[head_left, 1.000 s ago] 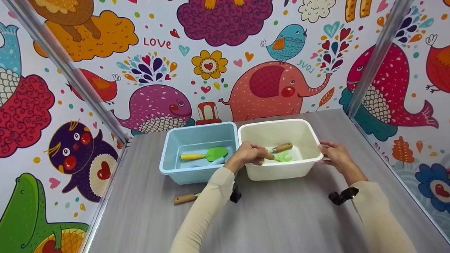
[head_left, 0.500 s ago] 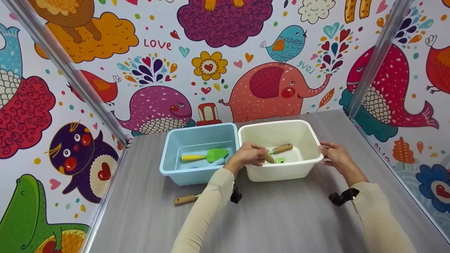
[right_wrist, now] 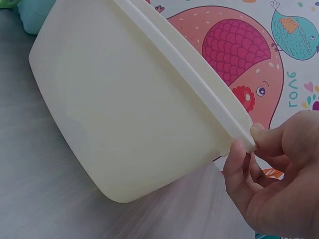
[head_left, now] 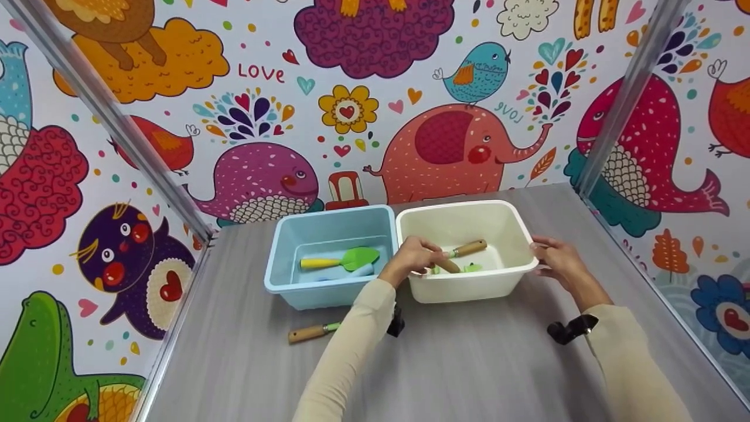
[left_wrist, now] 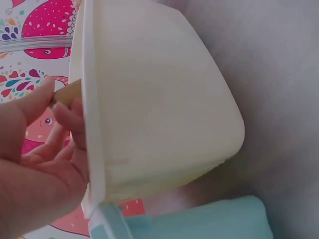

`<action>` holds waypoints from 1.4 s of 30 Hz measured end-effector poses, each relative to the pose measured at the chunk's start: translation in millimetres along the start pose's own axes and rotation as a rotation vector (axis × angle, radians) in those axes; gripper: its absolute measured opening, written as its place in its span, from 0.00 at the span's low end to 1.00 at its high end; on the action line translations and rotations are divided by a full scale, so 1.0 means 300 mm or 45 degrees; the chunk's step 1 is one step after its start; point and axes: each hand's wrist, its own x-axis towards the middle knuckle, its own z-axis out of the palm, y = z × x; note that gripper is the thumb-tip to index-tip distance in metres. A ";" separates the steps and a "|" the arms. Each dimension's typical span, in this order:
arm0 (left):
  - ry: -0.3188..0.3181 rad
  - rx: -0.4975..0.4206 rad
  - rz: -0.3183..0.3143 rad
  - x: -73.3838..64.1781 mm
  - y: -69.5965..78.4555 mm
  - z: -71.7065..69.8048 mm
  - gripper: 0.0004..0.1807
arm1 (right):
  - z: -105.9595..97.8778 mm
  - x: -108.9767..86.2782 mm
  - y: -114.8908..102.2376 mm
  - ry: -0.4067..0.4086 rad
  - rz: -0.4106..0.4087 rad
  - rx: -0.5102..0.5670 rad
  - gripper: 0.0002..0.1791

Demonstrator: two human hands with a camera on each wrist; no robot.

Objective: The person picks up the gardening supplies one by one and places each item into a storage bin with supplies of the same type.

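Note:
In the head view, my left hand (head_left: 415, 258) reaches over the near left rim of the white bin (head_left: 469, 288). Its thumb and fingers pinch a wooden handle (head_left: 449, 265) of a small garden tool; in the left wrist view that handle (left_wrist: 69, 92) passes behind the bin's rim. The tool's head cannot be made out. A second wooden-handled tool (head_left: 470, 248) lies in the bin, and a bit of light green (head_left: 472, 267) shows by the near wall. My right hand (head_left: 558, 262) grips the bin's right rim, thumb above and fingers below in the right wrist view.
Left of the white bin stands a light blue bin (head_left: 319, 296), holding a green trowel (head_left: 360, 258) with a yellow handle and a pale blue piece (head_left: 364, 270). Another wooden-handled tool (head_left: 307, 333) lies on the grey table (head_left: 469, 363), partly under my left forearm. Patterned walls enclose the back and sides.
The held handle has tilted and shifted slightly inside the white bin. The light green forked part seen a second ago now shows less. My right hand has stayed on the rim.

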 end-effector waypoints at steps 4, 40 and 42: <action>0.042 0.087 0.021 0.005 0.003 0.001 0.13 | 0.001 0.000 0.005 0.016 -0.034 -0.001 0.33; 0.139 0.204 0.310 -0.155 -0.005 -0.072 0.16 | -0.008 0.001 -0.002 -0.003 -0.007 0.007 0.33; 0.140 0.231 0.335 -0.172 -0.017 -0.085 0.16 | -0.008 0.000 -0.001 -0.006 0.007 0.015 0.33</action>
